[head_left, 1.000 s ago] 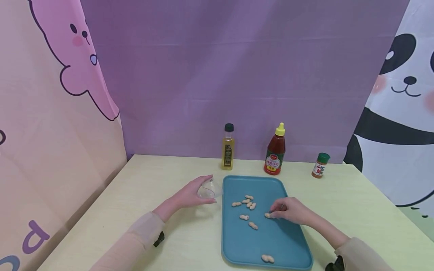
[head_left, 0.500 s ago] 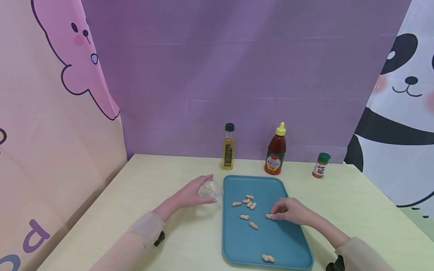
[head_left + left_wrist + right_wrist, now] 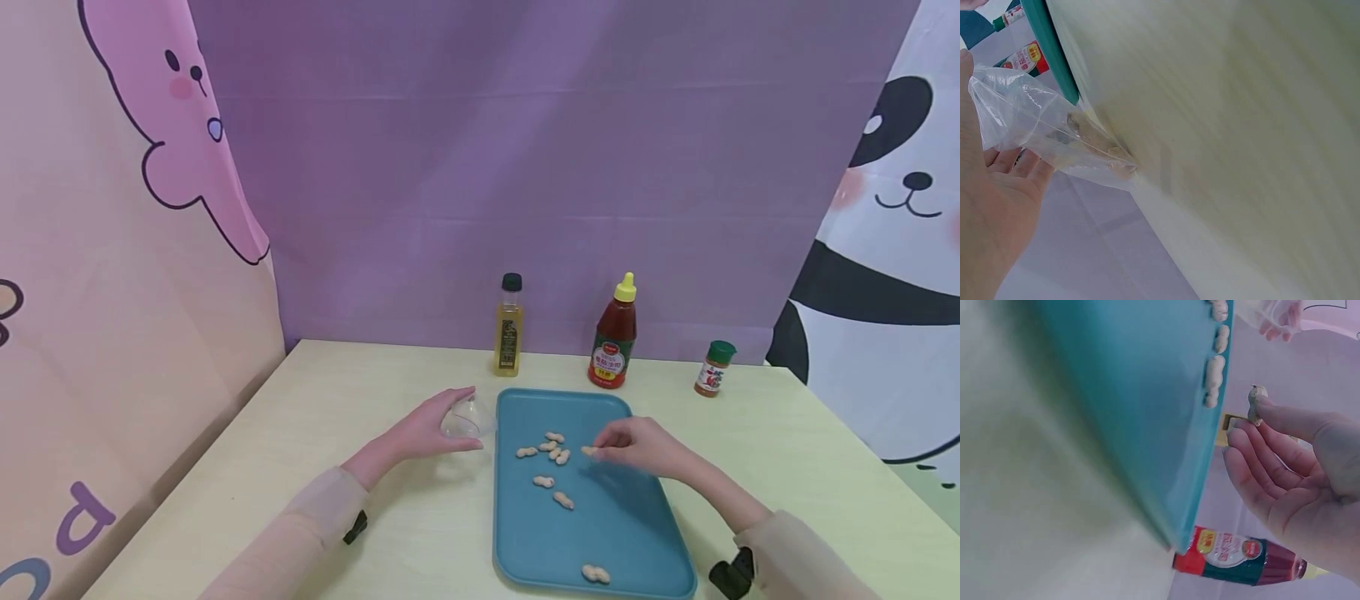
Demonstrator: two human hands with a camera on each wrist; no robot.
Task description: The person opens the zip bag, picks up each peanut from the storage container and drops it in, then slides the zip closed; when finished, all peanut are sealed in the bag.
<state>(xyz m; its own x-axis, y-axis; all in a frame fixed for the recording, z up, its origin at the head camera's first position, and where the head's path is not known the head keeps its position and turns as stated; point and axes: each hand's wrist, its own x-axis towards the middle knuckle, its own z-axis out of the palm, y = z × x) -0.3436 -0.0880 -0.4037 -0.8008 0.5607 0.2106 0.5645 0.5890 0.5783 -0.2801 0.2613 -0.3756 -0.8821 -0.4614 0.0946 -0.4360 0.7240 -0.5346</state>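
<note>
My left hand point(image 3: 427, 429) holds a clear plastic bag point(image 3: 1022, 112) just left of the blue tray point(image 3: 592, 533), thumb and fingers curved round its upper part. Brownish lumps, apparently peanuts point(image 3: 1094, 140), sit in the bag's lower end. Over the tray, my right hand point(image 3: 648, 446) pinches an unshelled peanut point(image 3: 1256, 405) between thumb and fingertips. The right wrist view shows that peanut clear of the tray surface. Several more peanuts point(image 3: 562, 457) lie on the tray, most grouped at its left middle, with one peanut point(image 3: 596, 573) near the front edge.
Behind the tray stand an oil bottle point(image 3: 508, 329) with a dark cap and a red sauce bottle point(image 3: 613, 337) with a yellow tip. A small green-capped spice jar point(image 3: 715, 368) is farther right. A purple cloth point(image 3: 450, 167) hangs behind the pale table point(image 3: 360, 367).
My right hand has lifted the peanut off the tray and shifted it slightly toward the back. The left hand and bag keep their place. The view has turned slightly.
</note>
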